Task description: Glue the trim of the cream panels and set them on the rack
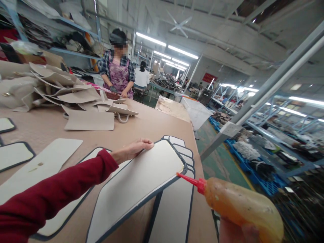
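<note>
My left hand (135,149), at the end of a dark red sleeve, pinches the far left edge of a white panel (141,179) with a dark border. The panel is held tilted above the table. From below, my right hand (238,233) grips a squeeze bottle (243,202) of amber liquid, most of the hand being cut off by the frame. The bottle's red nozzle (188,179) points left, its tip at the panel's right edge near the rounded corner. Beneath lie several similar dark-edged panels (174,209), overlapping in a fanned row.
Further bordered panels (15,155) and a plain off-white piece (65,152) lie on the left of the brown table (141,125). Beige bag parts (88,119) are heaped behind. A co-worker (118,67) stands across the table. A grey metal post (227,131) rises beyond the right edge.
</note>
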### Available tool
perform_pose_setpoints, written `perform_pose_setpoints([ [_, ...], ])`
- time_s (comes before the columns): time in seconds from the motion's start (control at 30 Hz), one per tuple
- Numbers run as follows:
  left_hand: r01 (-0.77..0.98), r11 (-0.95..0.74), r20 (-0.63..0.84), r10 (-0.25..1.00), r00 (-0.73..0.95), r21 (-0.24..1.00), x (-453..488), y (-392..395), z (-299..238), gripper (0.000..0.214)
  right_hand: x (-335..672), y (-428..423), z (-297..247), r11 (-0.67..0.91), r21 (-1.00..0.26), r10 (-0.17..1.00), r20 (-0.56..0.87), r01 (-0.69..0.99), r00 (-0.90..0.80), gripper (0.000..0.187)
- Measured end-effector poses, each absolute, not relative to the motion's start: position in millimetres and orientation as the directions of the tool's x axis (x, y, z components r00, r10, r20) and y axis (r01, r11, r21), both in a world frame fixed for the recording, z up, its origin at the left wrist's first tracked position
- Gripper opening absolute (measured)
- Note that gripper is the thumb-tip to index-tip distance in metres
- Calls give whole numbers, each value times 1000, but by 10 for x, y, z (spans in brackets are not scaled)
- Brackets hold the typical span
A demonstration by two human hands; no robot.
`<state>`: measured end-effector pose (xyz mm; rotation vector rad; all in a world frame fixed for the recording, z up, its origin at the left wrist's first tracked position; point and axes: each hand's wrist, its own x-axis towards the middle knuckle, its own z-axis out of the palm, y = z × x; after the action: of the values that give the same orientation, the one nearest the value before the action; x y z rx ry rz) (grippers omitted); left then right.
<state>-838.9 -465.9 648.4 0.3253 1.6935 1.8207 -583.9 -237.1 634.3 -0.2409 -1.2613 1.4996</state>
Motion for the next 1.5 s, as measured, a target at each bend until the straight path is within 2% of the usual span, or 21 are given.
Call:
perform_pose_setpoints([
  [0.07,-277,10,-228,595,-771,961,-8361,-4672,6478,47,-5892,-2452,6438,132,-777,841,417,-616,-345,54],
  [0.2,-263,18,-219,608,-763,965,-8337,-4717,6464,53,-5990,-2591,6605,76,-811,879,329,-580,-346,67],
  [0.4,-279,20,-230,625,-746,960,-8382,-4796,6418,58,-6070,-2607,6658,77,-821,846,354,-566,-398,49],
  [0.57,-312,9,-241,658,-714,950,-8405,-4830,6363,57,-6089,-2558,6603,49,-840,852,317,-540,-417,53],
  [0.77,-313,40,-260,659,-705,949,-8431,-4836,6318,53,-6118,-2637,6640,12,-861,819,300,-509,-489,48],
  [1.03,-336,22,-259,685,-681,942,-8471,-4813,6280,46,-6094,-2648,6542,-79,-882,876,161,-464,-455,68],
  [1.13,-339,28,-266,679,-684,940,-8491,-4788,6284,41,-6088,-2657,6537,-57,-883,853,200,-466,-483,65],
  [1.3,-381,41,-313,653,-689,924,-8517,-4713,6309,26,-6053,-2617,6493,70,-845,790,372,-531,-487,54],
  [1.4,-395,53,-335,642,-690,917,-8530,-4671,6345,14,-6015,-2585,6458,43,-858,732,376,-513,-568,44],
  [1.5,-411,49,-347,633,-692,910,-8545,-4643,6383,12,-6004,-2597,6497,6,-848,651,405,-530,-642,38],
])
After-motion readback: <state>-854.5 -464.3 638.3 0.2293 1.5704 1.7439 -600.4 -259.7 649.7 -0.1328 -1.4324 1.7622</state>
